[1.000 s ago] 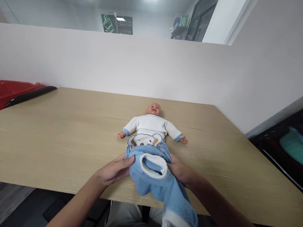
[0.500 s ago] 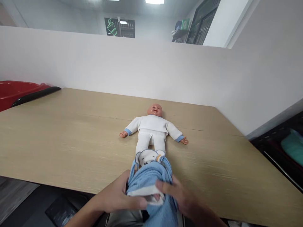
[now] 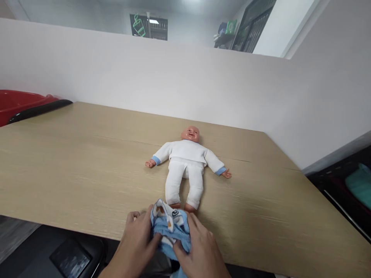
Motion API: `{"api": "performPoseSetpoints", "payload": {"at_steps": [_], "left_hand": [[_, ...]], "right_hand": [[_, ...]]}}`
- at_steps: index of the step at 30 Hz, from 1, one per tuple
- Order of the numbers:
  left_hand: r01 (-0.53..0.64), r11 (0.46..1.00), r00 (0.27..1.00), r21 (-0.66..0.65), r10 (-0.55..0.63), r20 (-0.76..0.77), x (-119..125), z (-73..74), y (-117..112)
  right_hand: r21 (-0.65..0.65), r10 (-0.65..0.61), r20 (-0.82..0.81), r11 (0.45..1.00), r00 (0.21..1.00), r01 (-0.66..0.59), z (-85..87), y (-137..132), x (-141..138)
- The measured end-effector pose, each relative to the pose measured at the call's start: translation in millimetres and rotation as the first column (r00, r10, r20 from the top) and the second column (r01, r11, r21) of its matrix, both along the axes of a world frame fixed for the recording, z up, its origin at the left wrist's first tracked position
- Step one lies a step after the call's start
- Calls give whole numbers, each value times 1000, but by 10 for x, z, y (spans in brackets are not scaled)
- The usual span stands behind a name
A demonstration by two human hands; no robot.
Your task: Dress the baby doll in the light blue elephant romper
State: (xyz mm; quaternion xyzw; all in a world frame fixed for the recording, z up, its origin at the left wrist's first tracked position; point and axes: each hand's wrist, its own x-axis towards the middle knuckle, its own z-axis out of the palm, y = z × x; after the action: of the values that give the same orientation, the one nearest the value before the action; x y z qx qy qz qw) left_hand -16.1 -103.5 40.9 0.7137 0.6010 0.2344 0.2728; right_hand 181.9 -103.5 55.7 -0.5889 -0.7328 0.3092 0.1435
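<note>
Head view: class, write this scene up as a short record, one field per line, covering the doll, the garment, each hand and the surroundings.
Doll: on its back, arms spread, dressed in white with blue cuffs
Garment: blue and white, bunched up, near the doll's feet
Left hand: holds the garment's left side
Right hand: holds its right side
Table: pale, under the doll
Wall: white, behind the table

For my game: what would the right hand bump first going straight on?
Past the fuzzy blue cloth it holds, the right hand might meet a bare plastic foot of the white-clothed doll; depth is unclear.
</note>
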Motion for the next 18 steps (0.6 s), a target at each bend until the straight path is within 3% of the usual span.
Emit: {"api": "performPoseSetpoints", "payload": {"at_steps": [4, 11, 18], "left_hand": [[7, 999, 998, -48, -10, -54, 33, -36, 57], [-28, 996, 954, -82, 51, 296, 60, -283, 198], [56, 998, 881, -36, -33, 472, 10, -235, 369]], "right_hand": [[129, -62, 65, 990, 996, 53, -113, -75, -69], [106, -111, 60, 989, 992, 104, -297, 35, -89], [163, -166, -77, 971, 983, 176, -356, 191, -17]]}}
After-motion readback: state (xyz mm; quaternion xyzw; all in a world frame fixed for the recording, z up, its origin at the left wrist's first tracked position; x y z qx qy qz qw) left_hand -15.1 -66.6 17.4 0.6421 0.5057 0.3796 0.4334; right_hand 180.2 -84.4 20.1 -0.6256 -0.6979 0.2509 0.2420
